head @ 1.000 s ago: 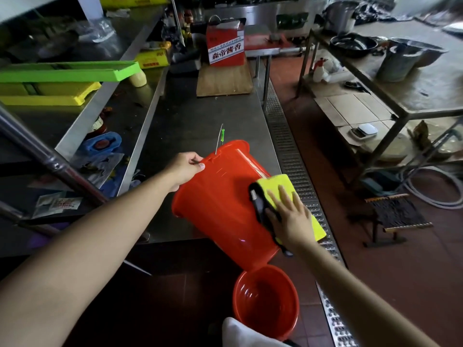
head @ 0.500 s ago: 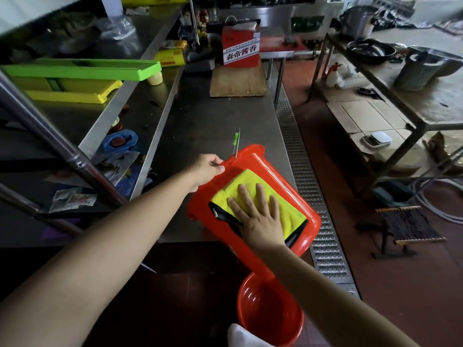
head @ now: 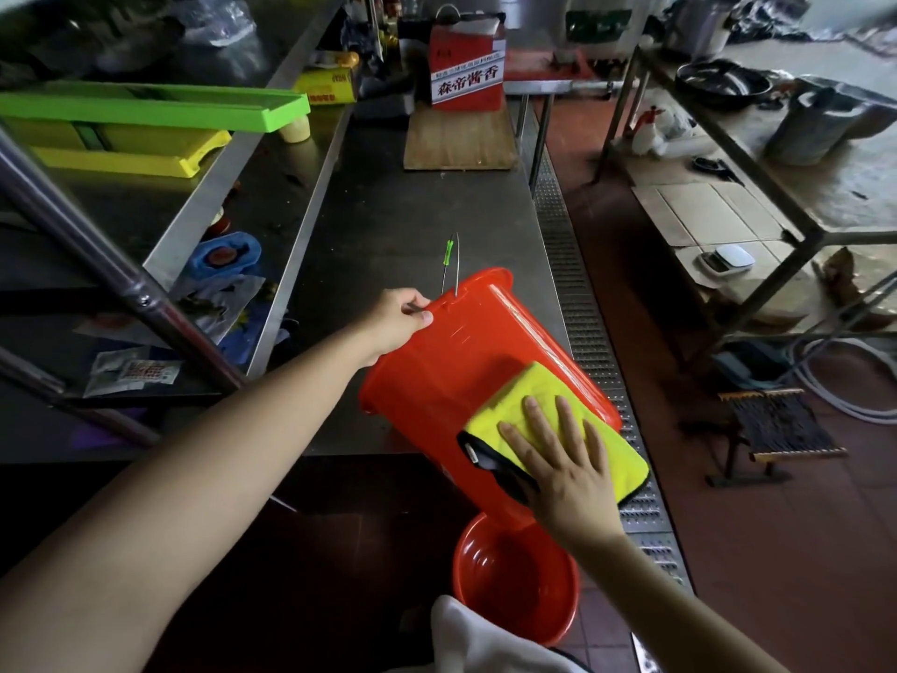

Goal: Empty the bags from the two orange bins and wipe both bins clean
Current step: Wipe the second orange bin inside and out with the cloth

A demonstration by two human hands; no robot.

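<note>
An orange bin (head: pixel 456 361) is tilted on its side over the front edge of the steel counter. My left hand (head: pixel 395 323) grips its rim at the upper left. A folded yellow cloth with a black edge (head: pixel 543 410) lies on the bin's outer wall. My right hand (head: pixel 558 459) presses flat on the cloth, fingers spread. A second orange bin (head: pixel 514 580) stands upright on the floor right below, open and with nothing visible inside.
The steel counter (head: pixel 388 216) carries a green-handled tool (head: pixel 449 257), a wooden board (head: pixel 458 138) and a red box (head: pixel 466 65). Green and yellow trays (head: pixel 145 114) sit on the left shelf. A floor drain grate (head: pixel 582 303) runs along the counter. White cloth (head: pixel 485 643) lies at the bottom.
The bin has rolled so its outer wall faces up instead of its flat base. My right hand and the cloth slid right and down along it. My left hand keeps its grip.
</note>
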